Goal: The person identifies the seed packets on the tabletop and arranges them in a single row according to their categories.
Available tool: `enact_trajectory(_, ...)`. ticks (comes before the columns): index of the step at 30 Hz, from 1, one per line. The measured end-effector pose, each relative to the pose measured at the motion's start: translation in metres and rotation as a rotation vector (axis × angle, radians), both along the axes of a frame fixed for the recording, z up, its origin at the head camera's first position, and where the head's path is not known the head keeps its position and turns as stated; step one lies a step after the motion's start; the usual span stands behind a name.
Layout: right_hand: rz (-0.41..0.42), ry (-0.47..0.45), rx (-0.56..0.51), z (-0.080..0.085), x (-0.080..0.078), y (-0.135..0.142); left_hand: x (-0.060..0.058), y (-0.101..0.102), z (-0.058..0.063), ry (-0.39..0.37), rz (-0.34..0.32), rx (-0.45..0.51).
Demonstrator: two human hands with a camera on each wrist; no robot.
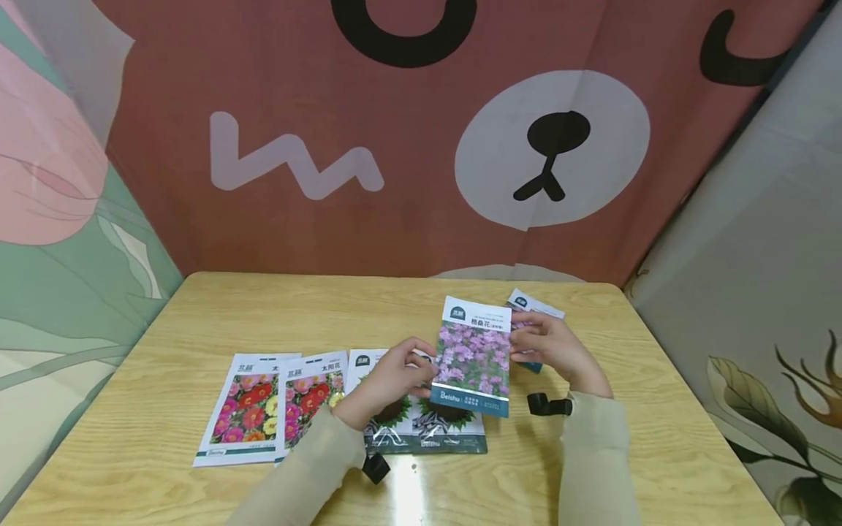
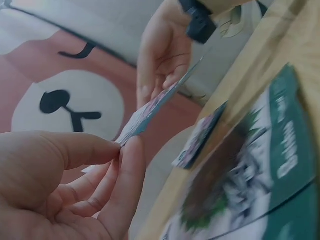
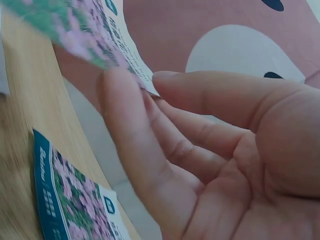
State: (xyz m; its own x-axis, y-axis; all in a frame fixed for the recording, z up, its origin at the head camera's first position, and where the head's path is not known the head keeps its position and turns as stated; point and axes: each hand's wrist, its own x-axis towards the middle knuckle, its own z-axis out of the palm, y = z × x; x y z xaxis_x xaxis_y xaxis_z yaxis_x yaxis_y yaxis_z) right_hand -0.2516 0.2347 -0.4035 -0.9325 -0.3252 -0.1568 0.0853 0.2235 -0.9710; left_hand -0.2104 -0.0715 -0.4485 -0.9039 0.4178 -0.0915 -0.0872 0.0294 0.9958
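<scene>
A seed packet (image 1: 472, 358) with purple-pink flowers is held up above the table, its printed face toward the head camera. My left hand (image 1: 395, 376) pinches its left edge between thumb and finger, as the left wrist view shows closely. At the opposite edge, my right hand (image 1: 559, 347) pinches the packet with thumb and fingertip. Another purple-flower packet (image 3: 80, 200) lies on the table beneath the right hand, partly hidden by it in the head view. Under the held packet and left hand are sunflower seed packets (image 1: 454, 444), partly covered.
Two packets with red, pink and yellow flowers lie at the left: the outer packet (image 1: 246, 405) and an overlapping packet (image 1: 312, 394), partly behind the left forearm. The wooden table (image 1: 316, 307) ends at a bear-print curtain (image 1: 296, 234). Each wrist carries a black camera.
</scene>
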Motion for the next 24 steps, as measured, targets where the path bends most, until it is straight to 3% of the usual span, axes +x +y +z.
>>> enact_trajectory(5, -0.012, -0.007, 0.053, -0.001, 0.000, 0.008, 0.008, 0.011, -0.004, -0.015, -0.024, 0.012)
enact_trajectory(12, -0.015, -0.048, 0.113, -0.004, 0.002, 0.014, 0.017, 0.029, -0.010, -0.020, 0.014, -0.038)
enact_trajectory(24, 0.009, -0.051, 0.231, -0.012, 0.005, 0.028, 0.033, 0.058, -0.017, -0.001, 0.015, -0.091)
